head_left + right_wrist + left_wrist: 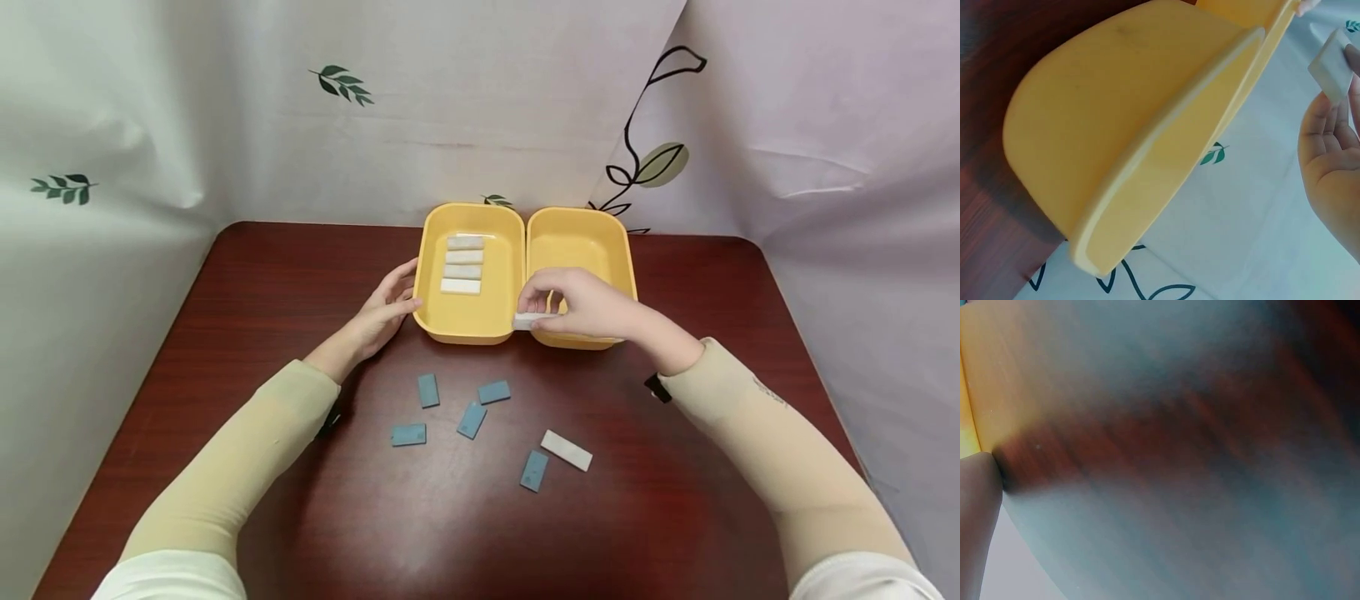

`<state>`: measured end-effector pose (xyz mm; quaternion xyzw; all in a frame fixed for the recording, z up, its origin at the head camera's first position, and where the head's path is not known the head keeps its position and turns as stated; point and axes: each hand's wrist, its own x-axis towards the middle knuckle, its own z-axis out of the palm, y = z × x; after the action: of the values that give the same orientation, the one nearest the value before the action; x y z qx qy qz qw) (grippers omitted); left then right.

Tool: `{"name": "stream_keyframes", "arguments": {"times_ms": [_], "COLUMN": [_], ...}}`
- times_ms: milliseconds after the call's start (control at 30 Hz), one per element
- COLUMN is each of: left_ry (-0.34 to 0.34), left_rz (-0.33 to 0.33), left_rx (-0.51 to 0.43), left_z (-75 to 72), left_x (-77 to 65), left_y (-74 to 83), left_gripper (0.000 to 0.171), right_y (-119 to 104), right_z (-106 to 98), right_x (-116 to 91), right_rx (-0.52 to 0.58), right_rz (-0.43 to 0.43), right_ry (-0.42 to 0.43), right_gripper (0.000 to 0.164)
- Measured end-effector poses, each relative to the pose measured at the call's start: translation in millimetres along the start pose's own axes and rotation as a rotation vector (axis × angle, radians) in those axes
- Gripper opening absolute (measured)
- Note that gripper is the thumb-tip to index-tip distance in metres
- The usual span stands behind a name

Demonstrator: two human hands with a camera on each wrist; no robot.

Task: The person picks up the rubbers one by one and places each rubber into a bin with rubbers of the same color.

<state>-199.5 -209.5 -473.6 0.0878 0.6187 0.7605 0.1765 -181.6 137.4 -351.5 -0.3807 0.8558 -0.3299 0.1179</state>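
Note:
My right hand (592, 304) pinches a white rectangular block (527, 321) between thumb and fingers, over the front of the two yellow containers, near where they meet. In the right wrist view the same block (1334, 67) shows above the rim. My left hand (378, 315) rests against the outer left side of the left yellow container (497, 325), fingers fairly straight and thumb tip at the rim. Inside that container several white blocks (462, 272) lie in a column. The right yellow container (577, 223) is partly hidden by my right hand.
On the dark red table (337, 517), in front of the containers, several blue tiles (472, 420) lie scattered. One loose white block (567, 450) lies beside a blue tile (534, 471). A pale curtain (465, 108) with leaf prints hangs behind the table.

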Motion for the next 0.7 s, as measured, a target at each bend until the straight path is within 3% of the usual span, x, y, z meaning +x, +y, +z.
{"name": "stream_keyframes", "arguments": {"times_ms": [700], "left_ry": [0.014], "left_rz": [-0.01], "left_rx": [-0.021], "left_z": [2.6], "left_x": [-0.2], "left_y": [1.8], "left_gripper": [0.079], "right_y": [8.2], "right_z": [12.1], "right_x": [61.3], "right_rx": [0.031], "right_rz": [0.016], "right_ry": [-0.002], "right_gripper": [0.011]}}
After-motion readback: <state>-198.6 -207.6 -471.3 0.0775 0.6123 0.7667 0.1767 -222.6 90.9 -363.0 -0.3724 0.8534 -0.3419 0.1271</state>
